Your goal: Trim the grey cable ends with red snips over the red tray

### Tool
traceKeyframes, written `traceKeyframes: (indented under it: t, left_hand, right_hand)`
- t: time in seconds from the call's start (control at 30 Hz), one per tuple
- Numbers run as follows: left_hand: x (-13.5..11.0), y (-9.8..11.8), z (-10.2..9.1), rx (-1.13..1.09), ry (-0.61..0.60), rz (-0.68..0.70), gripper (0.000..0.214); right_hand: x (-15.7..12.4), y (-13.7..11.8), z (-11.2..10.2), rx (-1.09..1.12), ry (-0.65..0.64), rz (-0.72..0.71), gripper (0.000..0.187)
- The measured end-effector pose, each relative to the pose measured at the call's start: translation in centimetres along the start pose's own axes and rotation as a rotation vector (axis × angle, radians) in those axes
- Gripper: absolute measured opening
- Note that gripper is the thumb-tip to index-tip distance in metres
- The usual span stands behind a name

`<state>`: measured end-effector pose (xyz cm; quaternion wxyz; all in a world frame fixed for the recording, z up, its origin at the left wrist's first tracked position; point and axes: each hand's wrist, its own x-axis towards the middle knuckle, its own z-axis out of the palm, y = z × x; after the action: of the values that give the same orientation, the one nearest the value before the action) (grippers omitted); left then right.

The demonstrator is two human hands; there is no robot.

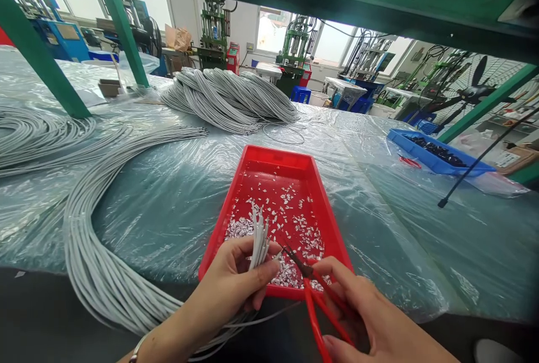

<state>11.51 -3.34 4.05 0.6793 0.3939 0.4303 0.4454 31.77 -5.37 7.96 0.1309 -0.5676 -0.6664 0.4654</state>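
My left hand (pixel 236 281) is closed round a small bunch of grey cable ends (pixel 259 236) that stick up over the near end of a red tray (pixel 269 163). My right hand (pixel 366 312) grips red-handled snips (pixel 314 295); their dark tips (pixel 290 255) touch the side of the bunch. Many small silvery offcuts (pixel 295 222) lie scattered in the tray. The held cables run down and left into a long grey cable bundle (pixel 90 256) curving across the table.
The table wears clear plastic sheeting (pixel 400 228). A coiled heap of grey cables (pixel 229 99) lies at the back, more cables (pixel 33 135) at far left. A blue tray (pixel 438 152) with dark parts sits at right. Green frame posts (pixel 40 57) stand left; a black rod (pixel 484 155) slants at right.
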Motion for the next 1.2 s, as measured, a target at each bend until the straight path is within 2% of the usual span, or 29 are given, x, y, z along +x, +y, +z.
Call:
traceKeyframes:
  t: [0.13, 0.27, 0.5, 0.53, 0.67, 0.73, 0.97, 1.03, 1.13, 1.17, 1.2]
  left_hand:
    - [-0.1, 0.1, 0.0, 0.032, -0.041, 0.008, 0.017]
    - [-0.1, 0.1, -0.1, 0.039, -0.035, 0.003, 0.016]
    - [-0.2, 0.0, -0.2, 0.062, -0.053, 0.005, 0.017]
    - [-0.2, -0.1, -0.2, 0.065, -0.050, 0.002, 0.017]
    - [-0.3, 0.0, -0.2, 0.082, -0.041, -0.004, 0.017]
    - [-0.2, 0.1, -0.1, 0.083, -0.040, -0.003, 0.017]
    - [-0.4, 0.3, 0.2, 0.097, -0.024, -0.001, 0.015]
    - [-1.0, 0.3, 0.1, 0.139, -0.118, -0.012, 0.011]
    - [-2.1, 0.0, -0.5, 0.185, -0.383, 0.022, 0.014]
    - [-2.3, -0.2, -0.8, 0.175, -0.393, 0.054, 0.017]
    - [-2.4, -0.4, -1.2, 0.133, -0.314, 0.080, 0.020]
  right_hand:
    - [0.0, -0.7, -0.2, -0.073, -0.002, -0.066, 0.043]
    - [0.2, -0.1, -0.4, -0.051, -0.057, -0.084, 0.038]
    - [0.3, 0.9, -0.9, 0.076, -0.165, -0.066, 0.060]
    - [0.3, 0.9, -0.9, 0.093, -0.178, -0.075, 0.058]
    - [0.4, 0.6, -1.0, 0.131, -0.191, -0.161, 0.033]
    - [0.4, 0.5, -1.0, 0.097, -0.203, -0.184, 0.033]
    - [0.6, 0.9, -1.4, 0.089, -0.112, -0.106, 0.029]
    - [1.1, 1.0, -1.5, 0.064, -0.042, -0.129, 0.027]
    - [2.1, 1.2, -1.6, 0.019, 0.107, -0.173, 0.022]
    - [2.5, 1.4, -1.6, 0.022, 0.139, -0.180, 0.020]
    - [2.8, 1.5, -1.6, 0.023, 0.163, -0.184, 0.019]
